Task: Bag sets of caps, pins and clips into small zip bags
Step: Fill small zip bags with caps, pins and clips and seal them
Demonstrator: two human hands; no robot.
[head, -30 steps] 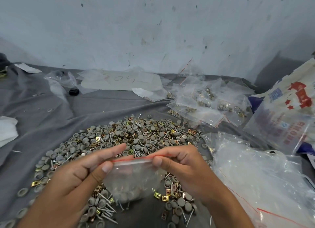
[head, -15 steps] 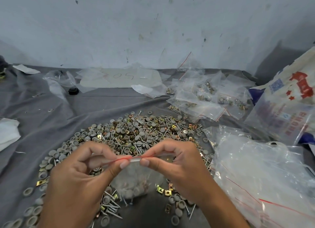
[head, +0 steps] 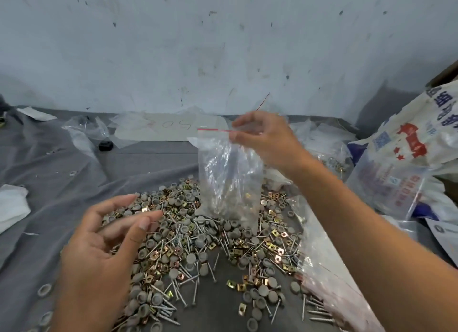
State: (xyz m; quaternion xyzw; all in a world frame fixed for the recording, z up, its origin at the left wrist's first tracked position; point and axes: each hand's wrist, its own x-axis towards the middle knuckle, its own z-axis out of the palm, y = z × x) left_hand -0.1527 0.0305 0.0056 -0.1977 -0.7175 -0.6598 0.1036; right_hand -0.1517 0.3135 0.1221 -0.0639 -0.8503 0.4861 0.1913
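My right hand (head: 266, 138) pinches the red-striped top edge of a small clear zip bag (head: 229, 180) and holds it up over the pile. Caps, pins and clips show dimly at the bag's bottom. Below it spreads the pile of grey caps, steel pins and gold clips (head: 198, 245) on the grey cloth (head: 62, 183). My left hand (head: 106, 245) hovers over the pile's left side, fingers relaxed and spread, holding nothing.
Filled small bags (head: 332, 155) lie at the back right, behind my right arm. A stack of empty clear bags (head: 329, 277) lies right of the pile. A printed sack (head: 409, 143) stands far right. A white card (head: 171, 128) and black object (head: 105, 145) lie at the back.
Both hands were pressing the bag's zip low over the pile. Now my left hand has let go and my right hand has lifted the bag up and to the right.
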